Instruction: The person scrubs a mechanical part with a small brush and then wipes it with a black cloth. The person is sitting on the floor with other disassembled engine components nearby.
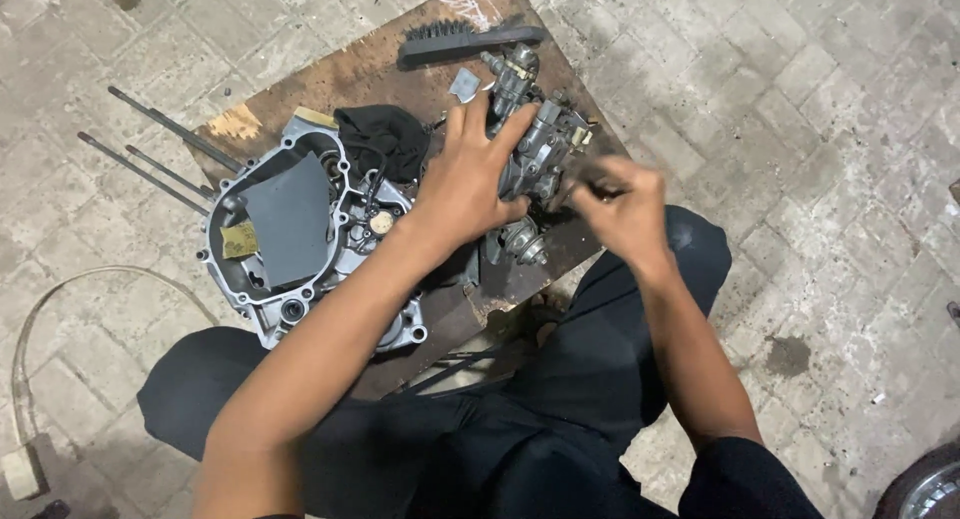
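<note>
Grey carburetor (pixel 540 144), left hand (pixel 468 184) gripping

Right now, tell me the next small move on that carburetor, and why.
Probably keep the left hand pressed on the carburetor and steady the right hand at its side: the right hand is blurred, so what it pinches is unclear, and the part sits near the board's edge.

Board (pixel 300 89) crowded: crankcase cover (pixel 300 239) left | brush (pixel 465 41) at far edge | paved floor (pixel 820 129) right lay open.
</note>
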